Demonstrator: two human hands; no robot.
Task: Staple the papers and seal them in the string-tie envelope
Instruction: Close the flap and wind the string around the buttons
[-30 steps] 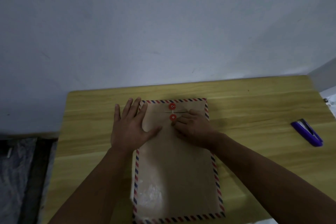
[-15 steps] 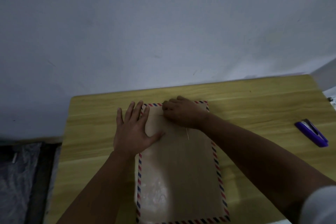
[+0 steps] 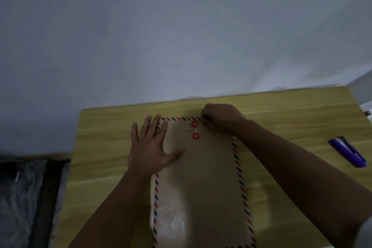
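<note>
Winding the string to close the envelope

The envelope (image 3: 201, 183) lies flat on the desk (image 3: 104, 147). My left hand (image 3: 153, 151) presses open-palmed on its upper left part, and my right hand (image 3: 219, 118), just right of the top button (image 3: 194, 124), pinches the string. I should keep it taut and loop it snugly around both buttons, down to the lower button (image 3: 195, 136). The stapler (image 3: 347, 154) sits well right of the envelope.

Brown envelope (image 3: 203, 187) with red-blue striped border, red buttons (image 3: 194, 124), purple stapler (image 3: 347, 154).
</note>
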